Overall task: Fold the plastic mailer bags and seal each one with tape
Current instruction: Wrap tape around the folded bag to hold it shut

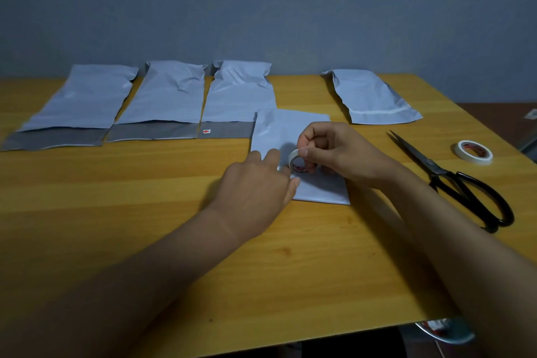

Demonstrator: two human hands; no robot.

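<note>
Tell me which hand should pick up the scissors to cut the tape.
Right, probably. The scissors lie just right of the right hand, though it holds the tape roll. The left hand presses the folded mailer, farther away.

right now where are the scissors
The scissors lie on the table's right side, between the spare tape roll and the right hand.

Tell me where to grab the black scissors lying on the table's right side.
Take the black scissors by the looped handles at the near end, coming from above on the right. They lie flat and closed, blades pointing away toward the wall, nothing touching them.
</note>
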